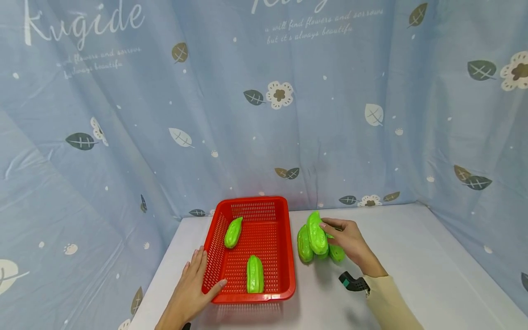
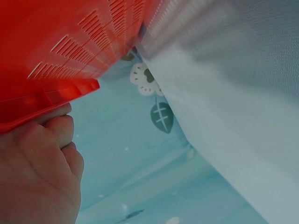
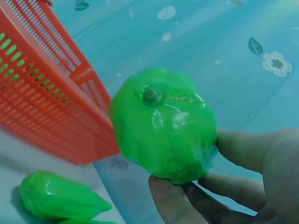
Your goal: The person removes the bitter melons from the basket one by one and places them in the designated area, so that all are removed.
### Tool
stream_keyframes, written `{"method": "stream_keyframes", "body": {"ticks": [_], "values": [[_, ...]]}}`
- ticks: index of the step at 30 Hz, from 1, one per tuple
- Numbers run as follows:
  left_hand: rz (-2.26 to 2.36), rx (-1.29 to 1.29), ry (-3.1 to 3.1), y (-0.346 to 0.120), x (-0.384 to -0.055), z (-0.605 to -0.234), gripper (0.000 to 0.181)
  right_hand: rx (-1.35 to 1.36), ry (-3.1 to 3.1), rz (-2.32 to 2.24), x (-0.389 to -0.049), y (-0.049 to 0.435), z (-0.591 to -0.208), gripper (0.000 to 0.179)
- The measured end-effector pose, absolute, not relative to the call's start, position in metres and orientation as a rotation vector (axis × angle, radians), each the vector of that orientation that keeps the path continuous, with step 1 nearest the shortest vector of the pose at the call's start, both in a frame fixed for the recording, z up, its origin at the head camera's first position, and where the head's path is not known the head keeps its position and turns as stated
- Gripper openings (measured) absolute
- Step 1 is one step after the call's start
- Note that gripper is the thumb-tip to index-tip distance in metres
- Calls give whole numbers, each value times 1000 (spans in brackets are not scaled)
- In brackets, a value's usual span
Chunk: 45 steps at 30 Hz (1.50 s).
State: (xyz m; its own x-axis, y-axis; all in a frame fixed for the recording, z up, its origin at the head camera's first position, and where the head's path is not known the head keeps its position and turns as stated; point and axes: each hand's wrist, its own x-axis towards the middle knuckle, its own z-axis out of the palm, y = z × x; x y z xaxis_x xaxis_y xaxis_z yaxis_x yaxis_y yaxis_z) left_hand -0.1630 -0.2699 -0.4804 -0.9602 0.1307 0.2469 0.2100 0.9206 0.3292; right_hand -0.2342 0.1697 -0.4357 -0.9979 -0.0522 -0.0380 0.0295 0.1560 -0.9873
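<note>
My right hand (image 1: 345, 236) pinches a shiny green bitter melon (image 1: 317, 233) between thumb and fingers, to the right of the red basket (image 1: 291, 256). In the right wrist view, this bitter melon (image 3: 163, 123) shows its dark round stem end to the camera, and the fingers (image 3: 173, 200) press its side. Under and beside it sit several more, among them a bitter melon (image 1: 304, 245) on the left and one (image 1: 337, 253) on the right. My left hand (image 1: 190, 286) rests at the basket's near left corner, fingers extended along the rim and thumb at the front edge.
Inside the basket lie two bitter melons, one at the back left (image 1: 233, 233) and one at the front (image 1: 255, 275). The white table (image 1: 416, 266) meets a blue patterned curtain (image 1: 330, 137) behind and at both sides. A black strap device (image 1: 354, 282) sits at the right wrist.
</note>
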Motion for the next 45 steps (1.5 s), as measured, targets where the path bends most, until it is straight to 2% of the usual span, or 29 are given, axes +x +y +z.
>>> {"method": "stream_keyframes", "body": {"ticks": [14,45], "values": [[-563,-240,-2867,-271,-164,-481,103,82,2407,-2024,-236,199,-435,54],[-550,-251,-2843,-270,-163,-485,102,265,2410,-2035,-236,256,-477,62]]}}
